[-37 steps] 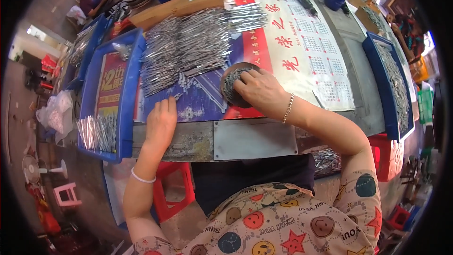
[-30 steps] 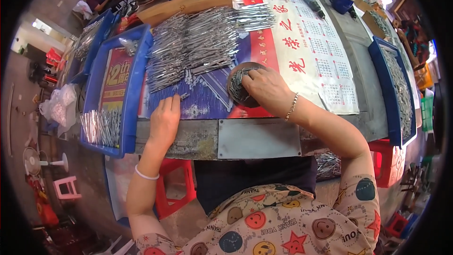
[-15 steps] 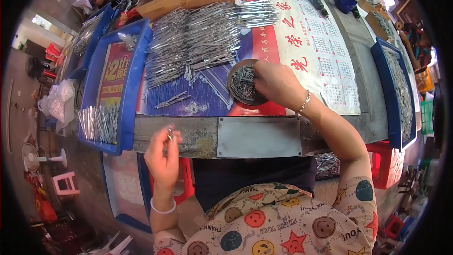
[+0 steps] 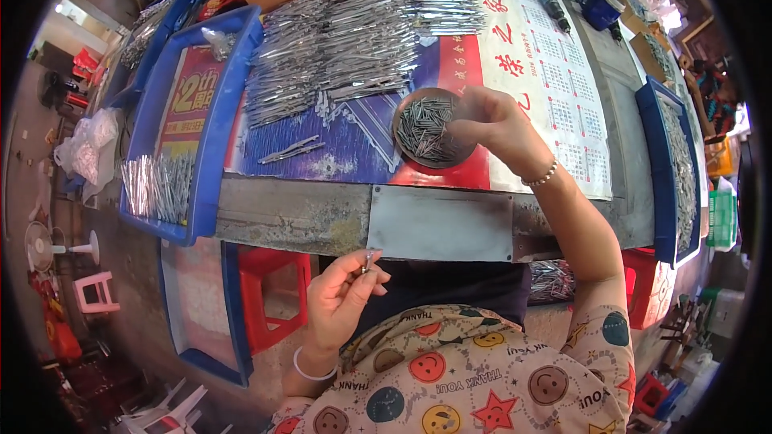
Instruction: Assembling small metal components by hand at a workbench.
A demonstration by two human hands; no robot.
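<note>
Just in front of the bench edge, my left hand (image 4: 344, 296) pinches a small shiny metal piece (image 4: 367, 262) between thumb and fingertips; its exact kind is too small to tell. My right hand (image 4: 511, 135) hangs over the right rim of a round dark bowl (image 4: 454, 162), fingers curled together and partly blurred. Whatever they hold, if anything, cannot be made out. Short grey metal pins (image 4: 424, 124) fill much of the bowl. Beyond it to the left lie dense rows of slim silver metal tools (image 4: 354, 52), with a few loose ones (image 4: 291, 150) nearer me.
A blue tray (image 4: 211, 137) with upright metal rods (image 4: 158, 186) stands at the left. Another blue tray (image 4: 664, 185) of metal parts is at the right. A calendar sheet (image 4: 555, 88) covers the bench. A pale metal plate (image 4: 440, 225) lies along the front edge.
My left hand has moved right and nearer to me, still pinching the small metal piece. My right hand has drawn slightly up and right from inside the bowl. The whole view has shifted a little.
</note>
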